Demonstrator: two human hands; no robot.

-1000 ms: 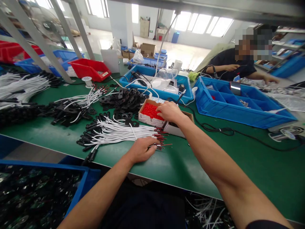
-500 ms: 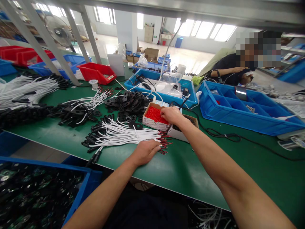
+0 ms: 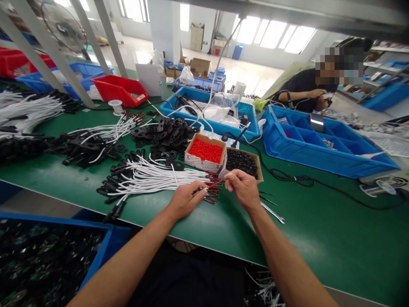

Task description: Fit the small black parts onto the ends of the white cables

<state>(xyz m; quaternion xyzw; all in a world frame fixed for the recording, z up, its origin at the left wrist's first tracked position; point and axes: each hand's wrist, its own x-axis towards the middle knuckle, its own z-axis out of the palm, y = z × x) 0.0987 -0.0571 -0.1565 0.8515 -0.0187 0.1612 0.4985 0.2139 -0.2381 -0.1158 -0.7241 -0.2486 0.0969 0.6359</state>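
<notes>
In the head view, the left hand (image 3: 185, 198) lay on the near end of the bundle of white wires (image 3: 153, 178), its fingers pinched on a single lead close to the red stripped tips (image 3: 213, 189), while the right hand (image 3: 244, 187) hovered just beside those tips with thumb and forefinger drawn together; whether a small piece sat between them was too small to tell. The bundle rested flat on the green worktop (image 3: 319, 230), its black plug ends pointing away to the left. Just behind the hands stood the box of red pieces (image 3: 205, 151) and, touching it, the box of black pieces (image 3: 242, 162); metal tweezers (image 3: 272, 212) lay on the worktop just right of the right hand. To do this step well, it seemed best that the left hand keep one lead singled out and steady, lifted clear of its neighbours, and that the right hand meet the tip squarely, so the fine strands would not splay or catch. Across the worktop a blue divided tray (image 3: 319, 149) sat well apart, with another person (image 3: 306, 87) working beyond it.
</notes>
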